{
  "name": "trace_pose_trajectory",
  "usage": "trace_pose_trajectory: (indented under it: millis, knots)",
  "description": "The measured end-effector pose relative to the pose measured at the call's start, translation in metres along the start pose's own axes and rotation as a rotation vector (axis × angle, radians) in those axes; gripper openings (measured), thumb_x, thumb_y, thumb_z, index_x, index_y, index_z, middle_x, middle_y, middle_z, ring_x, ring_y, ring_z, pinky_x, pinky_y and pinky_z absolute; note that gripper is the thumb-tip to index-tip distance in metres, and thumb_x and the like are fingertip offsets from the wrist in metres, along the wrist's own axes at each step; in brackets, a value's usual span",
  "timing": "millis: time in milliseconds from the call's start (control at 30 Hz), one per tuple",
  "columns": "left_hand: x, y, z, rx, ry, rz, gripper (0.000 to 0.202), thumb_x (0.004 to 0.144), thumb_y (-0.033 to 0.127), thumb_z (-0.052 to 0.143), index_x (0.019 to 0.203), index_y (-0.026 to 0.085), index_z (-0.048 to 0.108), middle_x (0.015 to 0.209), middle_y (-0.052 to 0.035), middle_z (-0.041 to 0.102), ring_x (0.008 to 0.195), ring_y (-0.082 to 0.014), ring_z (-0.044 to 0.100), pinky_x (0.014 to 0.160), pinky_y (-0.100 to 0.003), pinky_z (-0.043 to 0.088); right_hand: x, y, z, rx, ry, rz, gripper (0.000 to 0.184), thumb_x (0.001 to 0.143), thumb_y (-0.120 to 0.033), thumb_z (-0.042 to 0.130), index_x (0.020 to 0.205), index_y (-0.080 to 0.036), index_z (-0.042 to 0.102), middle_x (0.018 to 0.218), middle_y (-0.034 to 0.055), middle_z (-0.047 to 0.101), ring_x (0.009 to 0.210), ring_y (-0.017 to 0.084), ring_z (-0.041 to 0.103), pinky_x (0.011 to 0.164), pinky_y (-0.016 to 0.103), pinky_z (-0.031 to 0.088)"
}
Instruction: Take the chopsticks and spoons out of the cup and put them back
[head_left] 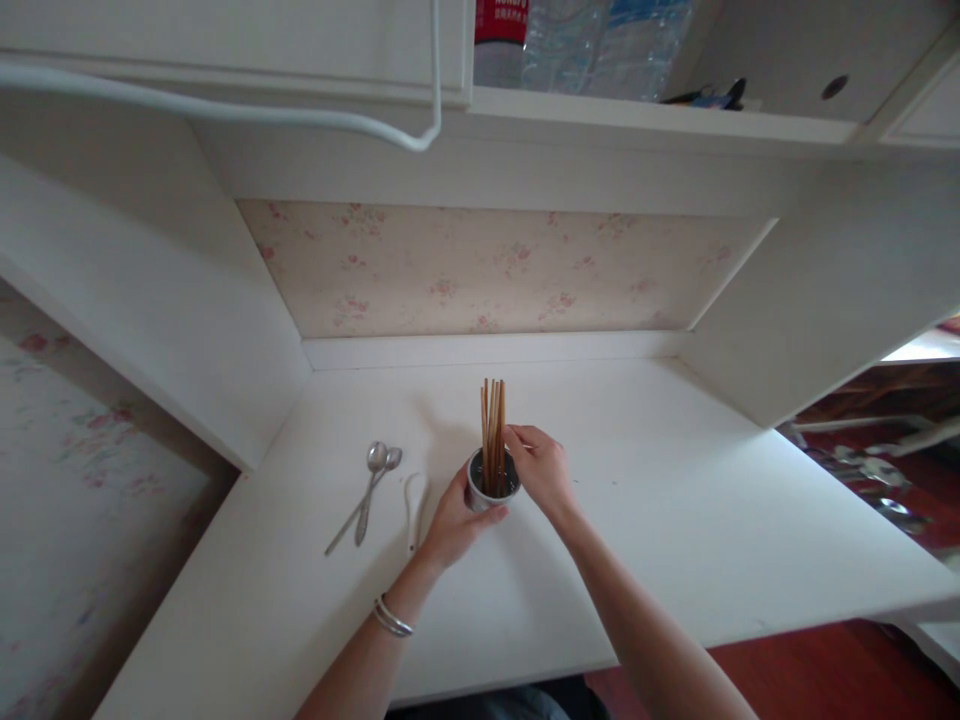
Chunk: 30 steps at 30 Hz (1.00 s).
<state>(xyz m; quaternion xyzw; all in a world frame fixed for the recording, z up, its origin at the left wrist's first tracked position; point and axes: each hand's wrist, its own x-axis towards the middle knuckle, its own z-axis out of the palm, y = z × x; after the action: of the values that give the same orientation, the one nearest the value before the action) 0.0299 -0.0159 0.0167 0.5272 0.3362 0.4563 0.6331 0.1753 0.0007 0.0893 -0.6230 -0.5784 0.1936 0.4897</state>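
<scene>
Bare forearms (637, 605) are reaching in from the lower edge, spreading apart toward the camera and converging over a white tabletop (675, 520) that is filling most of the view. Behind it, a floral wall panel (487, 270) is running between white uprights, while above, a shelf (660, 115) is carrying clear bottles (600, 50). Near the middle of the tabletop, the left hand (456, 525) is curving around the left and near side of a pale cup (475, 500), holding it; whether the cup's base is touching the surface, I cannot tell. The right hand (544, 468) is narrowing to a pinch, its thumb and forefinger holding at the right side of the wooden chopsticks (493, 430), which are standing nearly upright in the cup and rising above its rim. To the left, two metal spoons (376, 457) are lying crossed, bowls away from the camera. Between them and the cup, a white spoon (412, 515) is resting just beside the left hand. Silvery bangles (391, 617) are circling the left wrist.
</scene>
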Motion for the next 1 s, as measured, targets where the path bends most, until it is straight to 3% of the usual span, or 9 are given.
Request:
trace_pose_trajectory:
  millis: [100, 267, 367, 467, 633, 767, 833, 900, 1000]
  knots:
    - [0.000, 0.000, 0.001, -0.011, 0.006, 0.006, 0.076, 0.066, 0.026, 0.083, 0.133, 0.018, 0.048, 0.131, -0.0129, 0.060, 0.121, -0.0269, 0.056, 0.107, -0.042, 0.039, -0.003, 0.007, 0.004, 0.043, -0.009, 0.024, 0.034, 0.091, -0.043, 0.050, 0.094, -0.020, 0.075, 0.096, 0.0072, 0.074, 0.085, 0.020, 0.069, 0.079, 0.034, 0.055]
    - [0.000, 0.006, 0.003, -0.031, -0.006, 0.024, 0.075, 0.066, 0.026, 0.083, 0.132, 0.018, 0.049, 0.133, -0.0138, 0.058, 0.122, -0.0277, 0.055, 0.107, -0.043, 0.040, -0.019, 0.027, 0.004, 0.217, -0.066, 0.096, 0.048, 0.087, -0.048, 0.058, 0.125, -0.019, 0.060, 0.114, 0.0116, 0.068, 0.096, 0.023, 0.067, 0.085, 0.040, 0.055]
    - [0.000, 0.009, 0.003, -0.017, -0.025, 0.026, 0.070, 0.068, 0.027, 0.081, 0.131, 0.018, 0.051, 0.131, -0.0134, 0.060, 0.120, -0.0279, 0.057, 0.105, -0.043, 0.042, -0.041, 0.043, 0.007, 0.345, -0.187, 0.091, 0.070, 0.080, -0.043, 0.070, 0.141, -0.025, 0.041, 0.137, 0.0113, 0.054, 0.123, 0.025, 0.054, 0.103, 0.045, 0.045]
    - [0.001, 0.006, 0.005, 0.029, -0.003, 0.060, 0.068, 0.068, 0.027, 0.080, 0.129, 0.018, 0.052, 0.127, -0.0126, 0.062, 0.115, -0.0274, 0.059, 0.102, -0.042, 0.044, -0.060, 0.057, 0.015, 0.469, -0.285, 0.117, 0.094, 0.071, -0.037, 0.079, 0.148, -0.029, 0.026, 0.146, 0.0107, 0.045, 0.133, 0.027, 0.046, 0.111, 0.048, 0.035]
    - [-0.007, 0.001, 0.000, 0.228, 0.005, 0.115, 0.073, 0.069, 0.022, 0.078, 0.135, 0.021, 0.048, 0.132, -0.0122, 0.058, 0.121, -0.0270, 0.055, 0.106, -0.042, 0.040, -0.069, 0.065, 0.028, 0.504, -0.189, 0.085, 0.077, 0.069, -0.035, 0.081, 0.136, -0.023, 0.046, 0.133, 0.0134, 0.058, 0.125, 0.032, 0.053, 0.107, 0.051, 0.040]
    - [-0.022, 0.015, -0.033, 0.528, 0.162, 0.086, 0.063, 0.076, 0.030, 0.071, 0.134, 0.023, 0.049, 0.131, -0.0118, 0.058, 0.116, -0.0255, 0.057, 0.097, -0.039, 0.046, -0.069, 0.069, 0.032, 0.502, -0.163, 0.099, 0.073, 0.069, -0.035, 0.081, 0.133, -0.022, 0.049, 0.129, 0.0137, 0.061, 0.121, 0.033, 0.056, 0.104, 0.052, 0.043]
    - [-0.025, 0.026, -0.061, 0.749, 0.230, 0.032, 0.038, 0.084, 0.035, 0.061, 0.119, 0.021, 0.060, 0.114, -0.0102, 0.066, 0.098, -0.0227, 0.063, 0.086, -0.035, 0.049, -0.071, 0.072, 0.034, 0.490, -0.157, 0.110, 0.075, 0.068, -0.035, 0.082, 0.134, -0.023, 0.048, 0.130, 0.0137, 0.061, 0.121, 0.033, 0.056, 0.104, 0.054, 0.042]
    - [-0.023, 0.036, -0.092, 0.985, 0.323, -0.030, 0.027, 0.089, 0.037, 0.052, 0.105, 0.020, 0.064, 0.103, -0.0089, 0.069, 0.087, -0.0216, 0.064, 0.082, -0.034, 0.048, -0.072, 0.076, 0.035, 0.475, -0.160, 0.117, 0.076, 0.068, -0.035, 0.082, 0.135, -0.024, 0.047, 0.130, 0.0133, 0.061, 0.121, 0.033, 0.056, 0.104, 0.055, 0.041]
    - [-0.016, 0.047, -0.131, 1.314, 0.366, -0.116, 0.024, 0.088, 0.035, 0.050, 0.097, 0.019, 0.065, 0.100, -0.0101, 0.069, 0.092, -0.0241, 0.063, 0.084, -0.033, 0.044, -0.073, 0.079, 0.035, 0.464, -0.176, 0.119, 0.074, 0.069, -0.034, 0.081, 0.135, -0.025, 0.047, 0.130, 0.0126, 0.061, 0.121, 0.033, 0.056, 0.105, 0.055, 0.040]
